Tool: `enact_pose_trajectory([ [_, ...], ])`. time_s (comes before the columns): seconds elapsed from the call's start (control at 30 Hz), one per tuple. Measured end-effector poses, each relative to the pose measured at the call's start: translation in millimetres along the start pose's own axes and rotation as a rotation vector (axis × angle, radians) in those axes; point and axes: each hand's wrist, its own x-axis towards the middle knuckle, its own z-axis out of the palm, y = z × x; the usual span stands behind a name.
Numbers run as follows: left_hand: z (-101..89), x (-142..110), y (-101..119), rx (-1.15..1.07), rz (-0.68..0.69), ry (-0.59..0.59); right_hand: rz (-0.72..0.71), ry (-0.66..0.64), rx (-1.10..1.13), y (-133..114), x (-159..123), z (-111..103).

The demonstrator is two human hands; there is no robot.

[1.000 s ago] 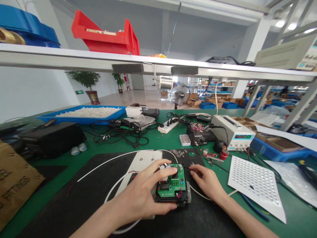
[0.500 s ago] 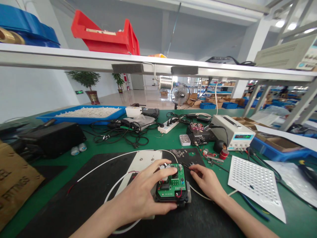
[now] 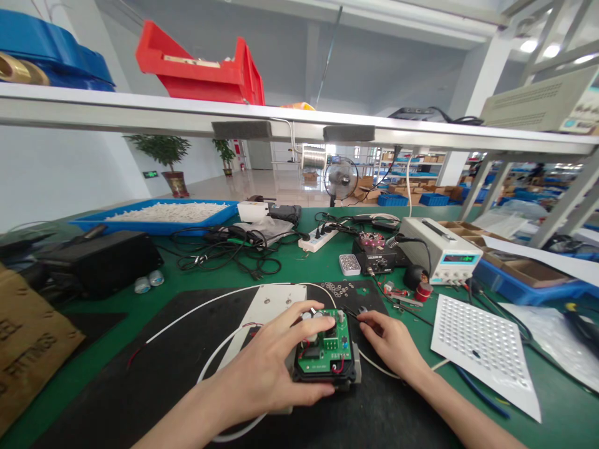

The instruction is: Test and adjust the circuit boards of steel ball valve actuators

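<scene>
A small green circuit board (image 3: 327, 355) sits in a black housing on the dark mat (image 3: 154, 374) near the table's front. My left hand (image 3: 269, 365) wraps round the left side of the housing, thumb under its front edge and fingers over the board's capacitors. My right hand (image 3: 390, 343) rests just right of the board, fingers curled, its fingertips pinched on a thin dark probe or wire tip (image 3: 353, 313) at the board's back corner. A white cable (image 3: 206, 368) loops from the housing across the mat.
A white plate (image 3: 274, 302) lies behind my left hand. A white perforated tray (image 3: 484, 346) lies to the right. Behind stand a bench power supply (image 3: 440, 249), a soldering station (image 3: 379, 255), a power strip (image 3: 321, 237), tangled cables (image 3: 224, 252) and a blue tray (image 3: 163, 215). A shelf (image 3: 281, 125) runs overhead.
</scene>
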Motion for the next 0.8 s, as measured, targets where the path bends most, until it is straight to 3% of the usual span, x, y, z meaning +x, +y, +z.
enact_pose_trajectory([
  [0.8,-0.9,-0.6,0.1,-0.002,0.007,0.001,0.004,0.006,-0.006,0.3,1.0,0.3],
])
